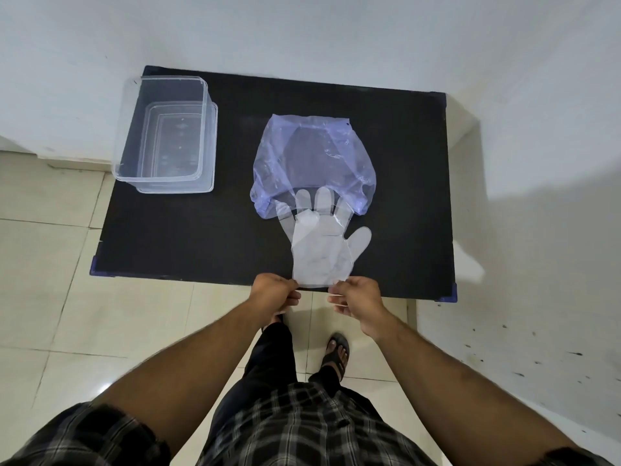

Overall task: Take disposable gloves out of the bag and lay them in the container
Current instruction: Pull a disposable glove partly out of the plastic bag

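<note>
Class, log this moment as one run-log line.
both hands pinch glove cuff | fingertips in bag | container empty

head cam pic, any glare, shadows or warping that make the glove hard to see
Head view: wide-angle bowing curves the table edges; the clear glove reads well against the dark top; soft glare on the container walls and floor tiles; a soft shadow falls right of the table.
</note>
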